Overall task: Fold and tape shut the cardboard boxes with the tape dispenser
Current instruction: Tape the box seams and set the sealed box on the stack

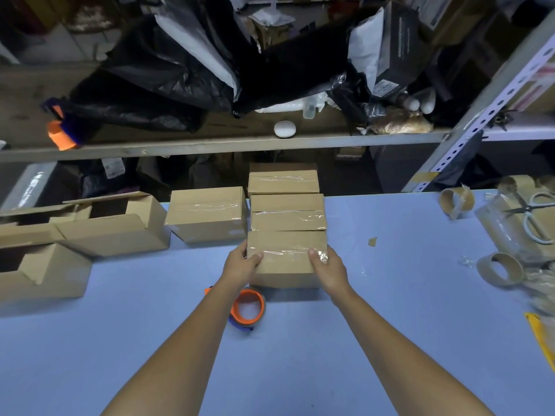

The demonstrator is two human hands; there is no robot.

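Your left hand point(244, 267) and right hand point(328, 271) grip the taped cardboard box point(286, 267) by its sides at frame centre, on the blue surface point(405, 325); the tape dispenser point(248, 307) lies just below, beside your left wrist; open boxes point(111, 228) sit at left.

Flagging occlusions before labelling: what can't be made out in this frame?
1. Head view: orange-and-blue tape dispenser, partly covered by the left forearm.
2. Left hand and right hand grip the taped brown cardboard box, which hides most of their fingers.
3. Open brown cardboard box: cut by the left edge, inside dark.
4. White label on black shelf box: too small to read.
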